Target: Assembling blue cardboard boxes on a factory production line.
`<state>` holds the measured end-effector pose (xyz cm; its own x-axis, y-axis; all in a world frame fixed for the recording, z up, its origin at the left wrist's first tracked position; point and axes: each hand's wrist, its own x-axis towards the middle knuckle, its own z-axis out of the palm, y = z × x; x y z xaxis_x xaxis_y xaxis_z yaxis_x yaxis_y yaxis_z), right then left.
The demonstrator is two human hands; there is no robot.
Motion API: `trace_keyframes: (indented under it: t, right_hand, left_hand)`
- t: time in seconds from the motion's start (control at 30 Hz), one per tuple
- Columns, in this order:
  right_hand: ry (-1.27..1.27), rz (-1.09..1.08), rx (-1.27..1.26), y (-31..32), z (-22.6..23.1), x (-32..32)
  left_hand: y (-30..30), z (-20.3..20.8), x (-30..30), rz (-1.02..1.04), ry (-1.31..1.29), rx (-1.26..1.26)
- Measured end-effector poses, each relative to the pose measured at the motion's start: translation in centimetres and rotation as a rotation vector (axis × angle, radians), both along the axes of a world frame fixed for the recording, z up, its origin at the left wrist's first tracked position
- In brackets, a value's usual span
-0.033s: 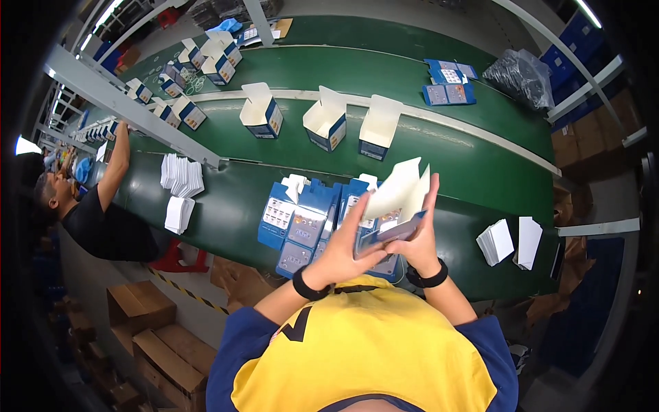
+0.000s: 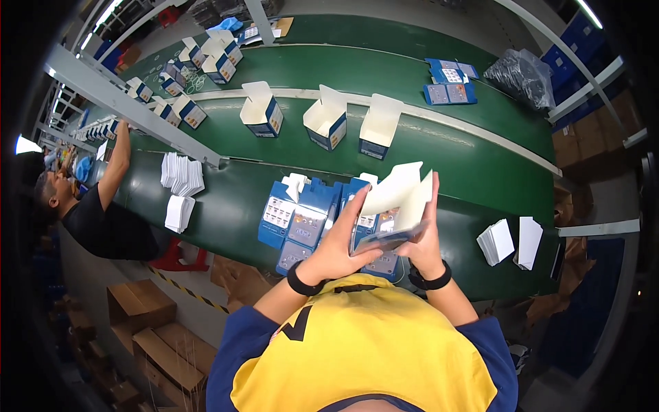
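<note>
Between my two hands is a small carton (image 2: 397, 196), blue outside and white inside, its white flaps standing up at the far end. My left hand (image 2: 336, 242) presses the carton's left side, thumb along the near edge. On the opposite side my right hand (image 2: 427, 237) grips it, fingers pointing up along the wall; part of its thumb is hidden behind the carton. Below and left of the carton lie flat blue printed cartons (image 2: 305, 226) in a pile on the green bench, partly covered by my left hand.
Three opened cartons (image 2: 328, 123) stand on the green belt (image 2: 446, 154) beyond. White paper stacks (image 2: 182, 175) lie left, more folded white sheets (image 2: 495, 242) right. Flat blue cartons (image 2: 449, 86) rest far right, near a plastic bag (image 2: 520, 75). A co-worker (image 2: 103, 213) reaches over the bench at left.
The carton has tipped slightly between my hands, and its near end now shows more. My left hand has shifted a little left and down.
</note>
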<state>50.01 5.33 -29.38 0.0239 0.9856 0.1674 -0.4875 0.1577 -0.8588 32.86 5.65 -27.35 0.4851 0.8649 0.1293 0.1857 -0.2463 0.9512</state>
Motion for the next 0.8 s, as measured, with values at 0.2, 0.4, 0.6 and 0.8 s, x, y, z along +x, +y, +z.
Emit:
trace_keyframes:
  t: [0.2,0.4,0.6,0.8]
  right_hand:
    - [-0.086,0.304,0.082,0.0,1.8,2.6]
    - [-0.28,0.181,-0.078,-0.6,3.1,2.1]
    - [0.047,0.14,0.104,-0.4,2.2,2.2]
    - [-0.15,0.143,0.069,-0.6,2.7,2.8]
  left_hand:
    - [1.4,0.1,-0.7,0.022,0.107,0.412]
    - [0.8,0.1,0.2,0.055,0.054,0.516]
    - [0.4,-0.4,0.9,-0.006,-0.026,0.651]
    - [0.5,1.0,0.5,-0.055,0.047,0.542]
